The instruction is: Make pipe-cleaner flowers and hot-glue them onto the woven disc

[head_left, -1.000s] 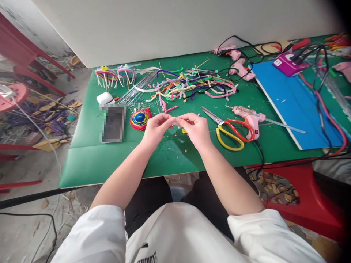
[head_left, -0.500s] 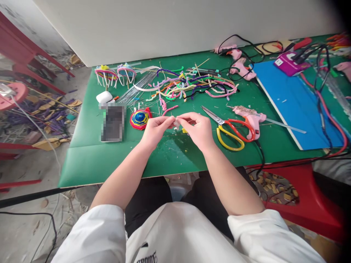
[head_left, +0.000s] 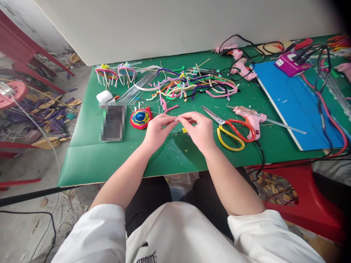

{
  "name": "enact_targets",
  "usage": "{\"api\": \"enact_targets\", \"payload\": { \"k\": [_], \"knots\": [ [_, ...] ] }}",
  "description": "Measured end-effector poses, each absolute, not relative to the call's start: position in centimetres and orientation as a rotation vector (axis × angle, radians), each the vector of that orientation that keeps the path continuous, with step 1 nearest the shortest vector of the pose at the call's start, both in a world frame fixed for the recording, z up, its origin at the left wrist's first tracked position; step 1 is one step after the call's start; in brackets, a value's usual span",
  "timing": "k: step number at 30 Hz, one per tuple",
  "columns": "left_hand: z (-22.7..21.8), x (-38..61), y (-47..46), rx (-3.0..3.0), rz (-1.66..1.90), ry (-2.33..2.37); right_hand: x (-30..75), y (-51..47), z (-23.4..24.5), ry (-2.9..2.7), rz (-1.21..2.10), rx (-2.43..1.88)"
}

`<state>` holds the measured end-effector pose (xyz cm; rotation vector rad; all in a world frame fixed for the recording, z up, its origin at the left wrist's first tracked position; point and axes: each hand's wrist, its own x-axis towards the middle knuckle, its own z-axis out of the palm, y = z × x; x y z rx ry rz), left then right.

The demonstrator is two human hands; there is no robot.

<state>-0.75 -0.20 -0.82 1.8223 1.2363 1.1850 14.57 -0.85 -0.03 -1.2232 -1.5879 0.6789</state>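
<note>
White shirt, black trousers.

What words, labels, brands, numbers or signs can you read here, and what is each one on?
No text reads with certainty.
Black lettering on the white shirt: too distorted to read.
White label on the purple box: marking too small to read.
Dark pixelated rectangle on the green tabletop: nothing readable.

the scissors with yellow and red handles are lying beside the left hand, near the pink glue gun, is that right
Not quite: the head view shows the scissors beside the right hand, not the left hand. The pink glue gun is indeed near them.
</note>
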Motion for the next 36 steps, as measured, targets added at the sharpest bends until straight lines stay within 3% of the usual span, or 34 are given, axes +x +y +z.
{"api": "enact_targets", "payload": {
  "k": [15, 31, 36],
  "knots": [
    [-1.3, 0.1, -0.7, 2.084, 1.443, 1.268, 13.4, -0.5, -1.5, -1.09, 1.108, -1.239],
    [-0.6, -0.5, -0.5, 1.892, 1.343, 1.225, 15.1, -0.8, 0.4, -1.453, 0.973, -1.238],
    [-0.4, -0.6, -0.6, 1.984, 1.276, 1.194, 15.4, -0.5, 0.1, -1.402, 1.138, -1.235]
  ]
}}
